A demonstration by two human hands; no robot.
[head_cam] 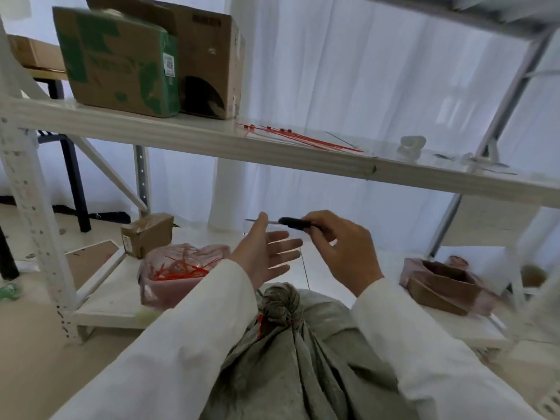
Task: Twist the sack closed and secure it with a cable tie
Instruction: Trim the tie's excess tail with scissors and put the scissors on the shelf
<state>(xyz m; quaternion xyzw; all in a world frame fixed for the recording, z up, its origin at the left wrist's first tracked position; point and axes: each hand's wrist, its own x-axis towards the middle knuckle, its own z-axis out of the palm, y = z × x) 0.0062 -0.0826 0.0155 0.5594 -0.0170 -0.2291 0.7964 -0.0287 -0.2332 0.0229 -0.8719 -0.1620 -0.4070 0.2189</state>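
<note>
A grey woven sack (303, 368) stands below me, its neck twisted into a knob (280, 301). A red cable tie (261, 324) circles the neck under the knob. Above the sack, my right hand (342, 250) grips a black-handled tool (292, 222) whose thin metal tip points left. My left hand (266, 253) is raised beside it, palm up and fingers straight, its thumb near the tool's tip. Both arms wear white sleeves.
Loose red cable ties (303, 139) lie on the white shelf (212, 140) above, beside two cardboard boxes (121, 62). A pink bag (178, 274) of red tie offcuts and a small box (147, 234) sit on the low shelf at left. A lined open box (442, 283) sits at right.
</note>
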